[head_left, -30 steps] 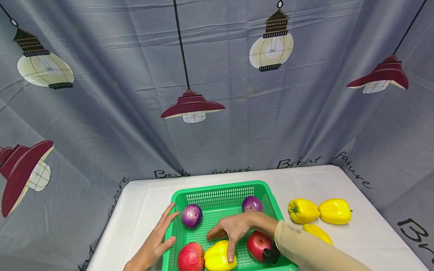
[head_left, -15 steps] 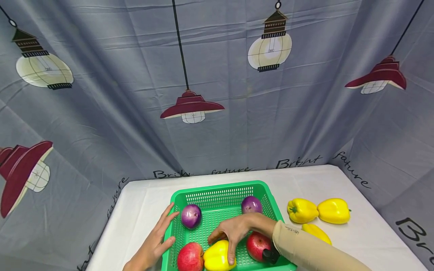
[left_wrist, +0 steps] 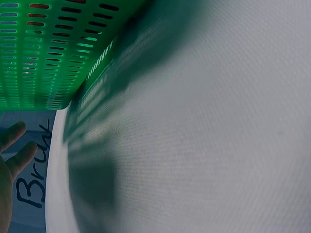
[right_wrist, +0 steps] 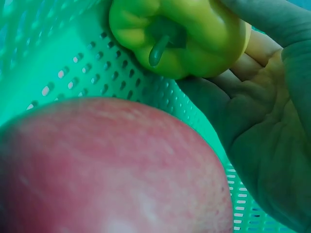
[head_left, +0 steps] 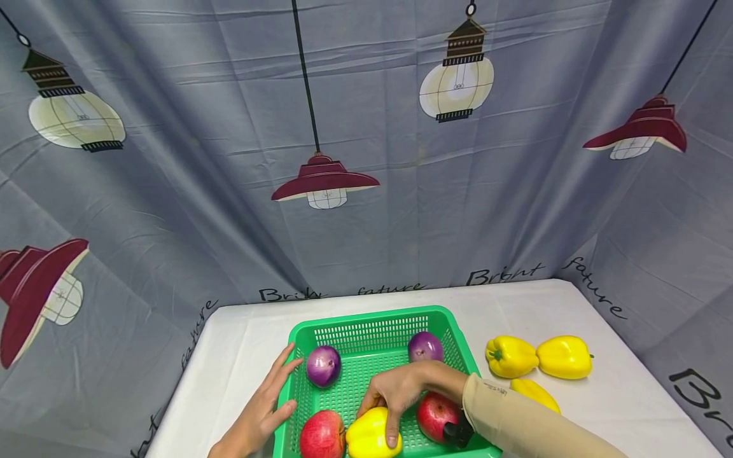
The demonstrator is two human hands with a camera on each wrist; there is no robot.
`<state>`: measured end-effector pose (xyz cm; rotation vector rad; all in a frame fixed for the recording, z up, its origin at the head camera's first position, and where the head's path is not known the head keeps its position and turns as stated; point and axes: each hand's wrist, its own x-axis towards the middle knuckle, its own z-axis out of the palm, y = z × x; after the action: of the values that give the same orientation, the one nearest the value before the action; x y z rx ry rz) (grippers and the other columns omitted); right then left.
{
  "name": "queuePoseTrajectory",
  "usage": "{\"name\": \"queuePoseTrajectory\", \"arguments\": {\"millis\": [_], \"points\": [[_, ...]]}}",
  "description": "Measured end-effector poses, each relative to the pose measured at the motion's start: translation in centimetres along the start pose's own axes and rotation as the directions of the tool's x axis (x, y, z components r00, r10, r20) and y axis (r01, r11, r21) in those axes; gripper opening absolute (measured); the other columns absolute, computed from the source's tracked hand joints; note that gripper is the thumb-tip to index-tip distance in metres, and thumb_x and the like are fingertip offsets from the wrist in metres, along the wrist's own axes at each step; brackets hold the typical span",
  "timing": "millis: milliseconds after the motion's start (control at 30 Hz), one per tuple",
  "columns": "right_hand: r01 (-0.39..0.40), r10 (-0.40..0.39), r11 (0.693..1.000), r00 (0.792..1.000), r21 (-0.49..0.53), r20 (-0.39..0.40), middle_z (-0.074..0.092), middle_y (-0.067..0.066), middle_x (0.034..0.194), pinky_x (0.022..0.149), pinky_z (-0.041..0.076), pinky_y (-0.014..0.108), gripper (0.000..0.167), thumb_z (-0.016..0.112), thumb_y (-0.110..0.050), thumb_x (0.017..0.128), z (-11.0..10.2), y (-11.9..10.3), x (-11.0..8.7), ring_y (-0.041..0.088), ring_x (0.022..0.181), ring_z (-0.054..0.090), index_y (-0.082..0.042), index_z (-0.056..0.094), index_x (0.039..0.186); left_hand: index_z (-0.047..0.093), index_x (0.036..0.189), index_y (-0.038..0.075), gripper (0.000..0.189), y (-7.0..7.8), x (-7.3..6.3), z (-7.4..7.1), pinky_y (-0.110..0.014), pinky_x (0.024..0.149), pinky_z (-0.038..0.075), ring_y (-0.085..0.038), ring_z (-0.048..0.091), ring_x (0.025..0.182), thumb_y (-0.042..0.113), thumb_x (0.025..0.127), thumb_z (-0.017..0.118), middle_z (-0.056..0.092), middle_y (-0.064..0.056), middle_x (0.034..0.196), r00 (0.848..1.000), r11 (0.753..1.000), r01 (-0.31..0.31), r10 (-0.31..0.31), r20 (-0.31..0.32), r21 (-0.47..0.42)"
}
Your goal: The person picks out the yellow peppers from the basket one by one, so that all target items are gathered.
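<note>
In the head view, my right hand (head_left: 397,391) reaches into a green perforated basket (head_left: 372,316) and grips a yellow bell pepper (head_left: 373,434) at the near side. The right wrist view has the pepper's green stem (right_wrist: 160,51) toward the camera, with the fingers and thumb around its far end. A red apple (head_left: 322,434) lies against the pepper's left side. Another apple (head_left: 438,416) is beside my right wrist. My left hand (head_left: 258,410) has its fingers spread at the basket's left rim and grasps nothing. Its fingers also show in the left wrist view, below the basket wall.
Two round purple fruits lie farther back in the basket, one at left (head_left: 324,366) and one at right (head_left: 425,346). Several yellow bell peppers (head_left: 564,357) rest on the white table (head_left: 246,337) to the right, one partly behind the sleeve (head_left: 515,413). A grey printed curtain (head_left: 366,235) hangs behind.
The fingers of my right hand have drawn in around the yellow bell pepper, which has shifted slightly to the right. My left hand has stayed at the rim.
</note>
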<state>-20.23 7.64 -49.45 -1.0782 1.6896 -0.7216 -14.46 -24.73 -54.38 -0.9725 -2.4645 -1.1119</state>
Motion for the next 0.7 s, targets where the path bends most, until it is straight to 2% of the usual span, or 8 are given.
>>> {"name": "queuePoseTrajectory", "arguments": {"millis": [367, 700], "points": [[0.014, -0.019, 0.991, 0.999, -0.134, -0.037, 0.071, -0.015, 0.113, 0.087, 0.05, 0.016, 0.061, 0.086, -0.007, 0.079, -0.34, -0.31, -0.23, -0.002, 0.094, 0.065, -0.011, 0.065, 0.136, 0.042, 0.151, 0.002, 0.067, 0.0, -0.07, 0.01, -0.078, 0.09, 0.036, -0.025, 0.02, 0.151, 0.015, 0.087, 0.059, 0.021, -0.02, 0.164, 1.0, 1.0, 0.01, -0.01, 0.0, 0.01], [0.059, -0.064, 0.985, 0.998, -0.161, -0.028, 0.07, -0.014, 0.115, 0.088, 0.05, 0.017, 0.06, 0.085, -0.009, 0.08, -0.97, -0.66, -0.43, -0.003, 0.094, 0.064, -0.009, 0.064, 0.137, 0.042, 0.152, 0.005, 0.067, 0.05, -0.03, 0.08, -0.075, 0.091, 0.039, -0.026, 0.022, 0.15, 0.018, 0.087, 0.058, 0.02, -0.016, 0.165, 1.0, 0.999, 0.028, -0.029, 0.008, 0.026]]}}
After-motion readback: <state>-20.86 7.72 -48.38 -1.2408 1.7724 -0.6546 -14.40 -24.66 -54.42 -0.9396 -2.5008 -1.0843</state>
